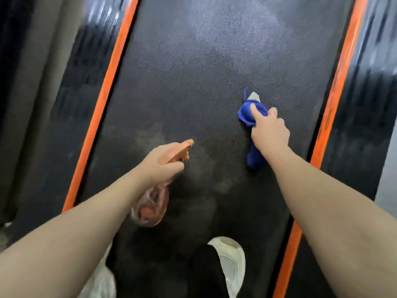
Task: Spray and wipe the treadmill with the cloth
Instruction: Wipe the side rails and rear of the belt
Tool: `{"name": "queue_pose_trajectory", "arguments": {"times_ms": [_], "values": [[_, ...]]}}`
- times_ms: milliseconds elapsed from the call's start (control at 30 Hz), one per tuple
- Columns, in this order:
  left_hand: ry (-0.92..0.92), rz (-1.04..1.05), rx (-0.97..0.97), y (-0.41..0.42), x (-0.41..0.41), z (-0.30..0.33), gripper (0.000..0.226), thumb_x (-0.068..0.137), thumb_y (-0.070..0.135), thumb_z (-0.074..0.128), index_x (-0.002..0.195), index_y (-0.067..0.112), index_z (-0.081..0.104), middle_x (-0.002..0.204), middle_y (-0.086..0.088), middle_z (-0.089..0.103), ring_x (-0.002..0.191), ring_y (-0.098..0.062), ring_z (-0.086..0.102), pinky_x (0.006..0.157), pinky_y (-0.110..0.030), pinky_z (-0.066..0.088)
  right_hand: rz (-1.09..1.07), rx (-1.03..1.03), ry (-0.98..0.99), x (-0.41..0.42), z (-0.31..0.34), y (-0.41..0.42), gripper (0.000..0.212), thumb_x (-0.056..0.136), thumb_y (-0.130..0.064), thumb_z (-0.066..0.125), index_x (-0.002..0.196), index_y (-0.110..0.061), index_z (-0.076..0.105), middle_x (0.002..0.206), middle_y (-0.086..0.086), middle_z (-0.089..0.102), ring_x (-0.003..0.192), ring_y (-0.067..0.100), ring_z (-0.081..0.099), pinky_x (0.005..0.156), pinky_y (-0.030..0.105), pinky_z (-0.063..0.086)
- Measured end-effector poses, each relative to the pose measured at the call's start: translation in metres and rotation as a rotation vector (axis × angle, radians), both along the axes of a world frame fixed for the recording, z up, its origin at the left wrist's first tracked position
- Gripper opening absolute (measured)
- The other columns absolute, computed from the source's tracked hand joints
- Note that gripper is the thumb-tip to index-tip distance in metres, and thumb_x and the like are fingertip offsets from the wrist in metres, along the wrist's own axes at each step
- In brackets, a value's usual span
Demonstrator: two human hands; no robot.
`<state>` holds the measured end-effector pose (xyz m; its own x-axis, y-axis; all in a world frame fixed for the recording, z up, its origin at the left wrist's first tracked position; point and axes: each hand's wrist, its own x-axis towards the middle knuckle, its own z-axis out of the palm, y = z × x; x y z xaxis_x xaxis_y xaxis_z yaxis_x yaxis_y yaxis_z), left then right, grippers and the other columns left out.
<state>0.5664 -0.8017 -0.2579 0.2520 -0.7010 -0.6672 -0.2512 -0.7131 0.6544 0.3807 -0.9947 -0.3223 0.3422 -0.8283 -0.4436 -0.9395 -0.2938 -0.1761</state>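
Orange strips run along both long edges of the dark, textured treadmill belt (193,82), with the left orange strip (103,104) and the right orange strip (335,100) each bordered on the outside by a glossy black side rail (71,100). Pale, hazy patches lie across the belt toward its far end and around its middle.

The right hand (268,132) grips a bright blue cloth (249,117) and holds it down on the belt, on the right half, near the right orange strip but apart from it. The fingers are curled over the bunched cloth; one end of it trails back under the wrist, and a small pale tag shows at its far tip.

The left hand (161,166) is wrapped round the neck of a spray bottle (150,203) with an orange trigger head and a clear, pinkish body. The nozzle points forward over the middle of the belt, and the bottle body hangs below the wrist, above the belt. Whether a finger presses the trigger cannot be told.

At the near end of the belt stands a white shoe (232,261) below a dark trouser leg (206,274). The edges of the view are blurred.
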Motion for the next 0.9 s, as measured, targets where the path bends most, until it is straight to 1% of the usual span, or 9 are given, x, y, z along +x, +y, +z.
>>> {"name": "queue_pose_trajectory", "arguments": {"times_ms": [67,133,267,433,533,667,733,800,900], "values": [[0.039,-0.098,0.029,-0.001,-0.022,0.000,0.036,0.060,0.024,0.052,0.091,0.011,0.064,0.083,-0.013,0.064,0.065,-0.012,0.054,0.062,-0.028,0.047,0.005,0.029,-0.033,-0.011,0.005,-0.001,0.057,0.091,-0.014,0.040,0.142,-0.037,0.029,0.134,0.017,0.033,0.109,0.039,0.046,0.086,0.045,0.041],[0.026,-0.138,0.010,-0.004,-0.040,-0.005,0.027,0.061,0.022,0.052,0.082,0.008,0.061,0.071,-0.003,0.057,0.060,-0.007,0.048,0.059,-0.024,0.042,-0.049,0.061,-0.058,-0.016,0.003,0.006,0.057,0.090,-0.013,0.041,0.141,-0.037,0.032,0.128,0.016,0.035,0.106,0.039,0.048,0.083,0.042,0.042],[0.004,-0.114,0.032,-0.007,-0.053,-0.023,0.016,0.073,0.021,0.062,0.078,0.006,0.060,0.067,0.003,0.050,0.057,-0.013,0.047,0.057,-0.028,0.040,-0.053,0.013,-0.021,-0.023,0.001,0.039,0.058,0.090,-0.015,0.042,0.142,-0.036,0.029,0.129,0.015,0.034,0.104,0.037,0.047,0.075,0.038,0.040],[-0.117,-0.054,0.100,0.006,-0.022,-0.025,0.041,0.061,0.038,0.051,0.092,0.015,0.066,0.081,0.002,0.063,0.078,-0.018,0.057,0.073,-0.030,0.044,-0.071,0.038,0.029,-0.016,0.004,0.048,0.058,0.094,-0.019,0.041,0.147,-0.030,0.020,0.136,0.014,0.028,0.110,0.035,0.043,0.084,0.042,0.043],[-0.123,0.115,0.032,0.021,0.007,-0.022,0.019,0.068,0.029,0.054,0.081,0.025,0.067,0.076,-0.001,0.064,0.072,-0.016,0.058,0.069,-0.027,0.044,-0.116,0.029,0.048,-0.006,0.005,0.054,0.058,0.095,-0.017,0.040,0.147,-0.026,0.018,0.141,0.016,0.025,0.111,0.036,0.041,0.085,0.043,0.042],[-0.225,0.210,0.044,0.039,0.031,-0.027,0.036,0.064,0.033,0.052,0.085,0.007,0.065,0.071,-0.008,0.061,0.066,-0.023,0.057,0.064,-0.032,0.048,-0.159,0.009,0.033,0.021,-0.001,0.062,0.060,0.094,-0.017,0.040,0.149,-0.020,0.016,0.145,0.018,0.022,0.107,0.040,0.046,0.086,0.042,0.042],[-0.251,0.231,0.036,0.042,0.038,-0.028,0.031,0.068,0.031,0.056,0.083,0.004,0.062,0.070,-0.004,0.056,0.066,-0.022,0.052,0.062,-0.032,0.044,-0.162,-0.003,0.008,0.039,-0.001,0.067,0.061,0.092,-0.016,0.041,0.148,-0.019,0.017,0.142,0.018,0.025,0.105,0.040,0.049,0.086,0.042,0.042],[-0.218,0.283,0.014,0.044,0.048,-0.030,0.032,0.066,0.030,0.056,0.081,0.003,0.061,0.069,-0.002,0.055,0.064,-0.017,0.050,0.060,-0.029,0.042,-0.043,-0.021,0.005,0.066,0.000,0.086,0.060,0.092,-0.017,0.042,0.147,-0.021,0.019,0.140,0.018,0.028,0.104,0.039,0.049,0.082,0.042,0.044],[-0.224,0.335,-0.045,0.043,0.058,-0.031,0.029,0.068,0.026,0.059,0.081,0.000,0.062,0.071,-0.002,0.056,0.064,-0.011,0.049,0.056,-0.013,0.038,0.405,-0.055,-0.025,0.099,-0.003,0.123,0.060,0.092,-0.019,0.043,0.147,-0.028,0.021,0.141,0.016,0.030,0.107,0.035,0.045,0.077,0.042,0.046]]}}
